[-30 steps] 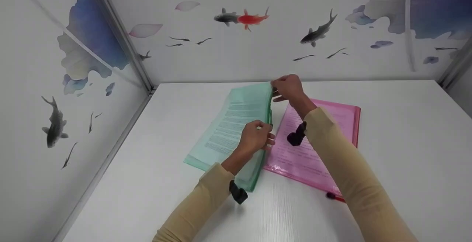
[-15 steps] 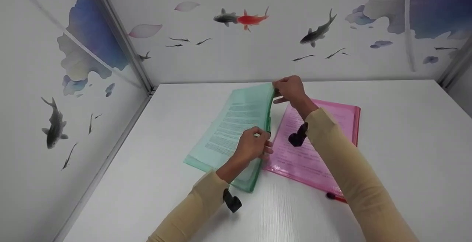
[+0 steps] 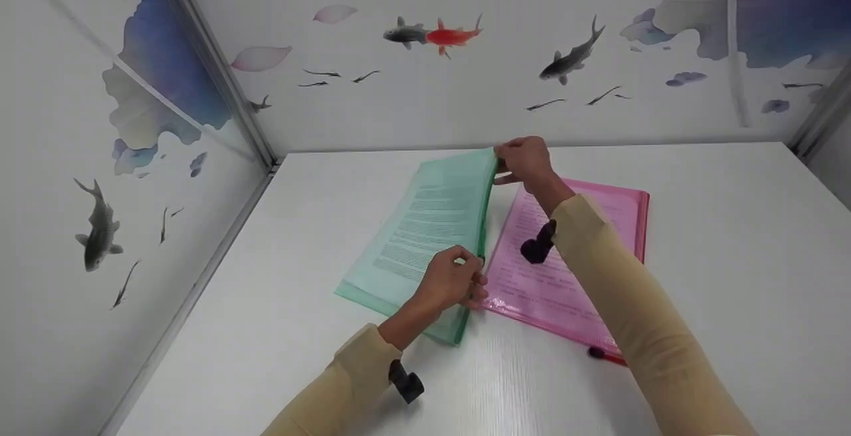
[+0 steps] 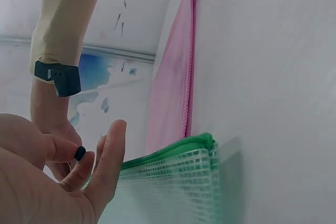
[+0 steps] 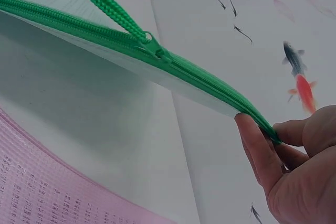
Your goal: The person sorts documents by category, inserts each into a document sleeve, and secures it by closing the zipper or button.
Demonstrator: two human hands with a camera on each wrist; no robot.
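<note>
A green mesh zipper pouch (image 3: 425,223) with printed sheets inside is tilted up along its zipped right edge in the head view. My right hand (image 3: 526,160) pinches the far corner of that edge. The left hand (image 3: 452,280) pinches the dark end of the zipper pull (image 4: 80,153) between thumb and forefinger, its other fingers loosely extended. In the right wrist view the green zipper slider (image 5: 152,48) sits on the zipper, its cord stretched away toward the upper left. A pink zipper pouch (image 3: 552,296) with printed sheets lies flat just right of the green one.
The pink pouch's red pull with a dark end (image 3: 598,353) sticks out at its near edge, by the right sleeve (image 3: 638,296). White wall panels (image 3: 465,104) with painted fish stand behind and left of the white table (image 3: 266,329).
My left hand has slid toward me along the green pouch's zipped edge with the zipper pull. The right hand stays at the far corner, nearly still.
</note>
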